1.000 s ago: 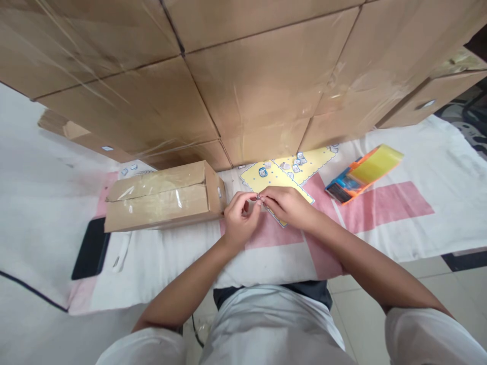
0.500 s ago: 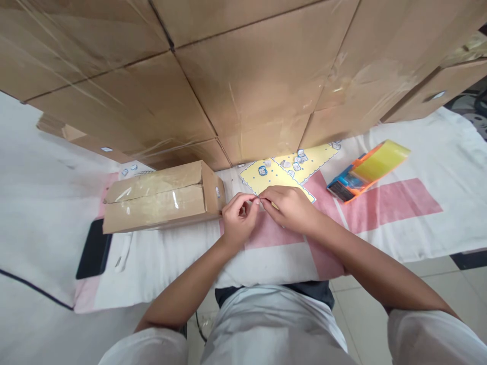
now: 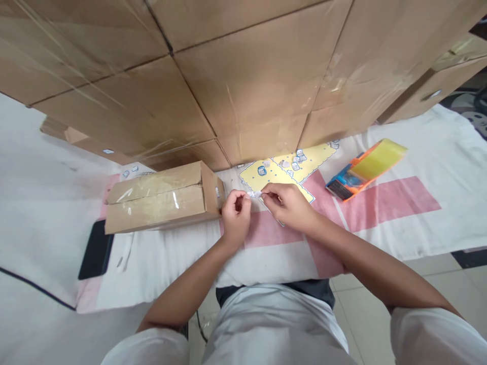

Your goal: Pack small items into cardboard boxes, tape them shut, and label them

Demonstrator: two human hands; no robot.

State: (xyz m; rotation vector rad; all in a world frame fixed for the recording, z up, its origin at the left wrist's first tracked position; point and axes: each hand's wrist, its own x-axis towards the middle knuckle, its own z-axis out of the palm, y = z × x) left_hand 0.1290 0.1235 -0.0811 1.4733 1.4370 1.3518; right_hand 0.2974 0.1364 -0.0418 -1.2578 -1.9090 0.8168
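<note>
My left hand (image 3: 235, 215) and my right hand (image 3: 288, 205) meet above the white and pink cloth, fingertips pinched together on a small white sticker (image 3: 254, 194). A yellow sticker sheet (image 3: 272, 175) with small blue and white stickers lies just behind my right hand. A second yellow sheet (image 3: 310, 157) lies behind it against the cartons. A small taped cardboard box (image 3: 162, 197) lies on its side just left of my left hand.
A wall of large taped cartons (image 3: 243, 76) stands along the back. An orange and blue tape dispenser with a yellow roll (image 3: 365, 167) lies at the right. A black phone (image 3: 95, 248) and a white tool (image 3: 125, 251) lie at the left, in front of the box.
My hands have drawn slightly apart, and the small white sticker now shows between the fingertips. The view has shifted a little.
</note>
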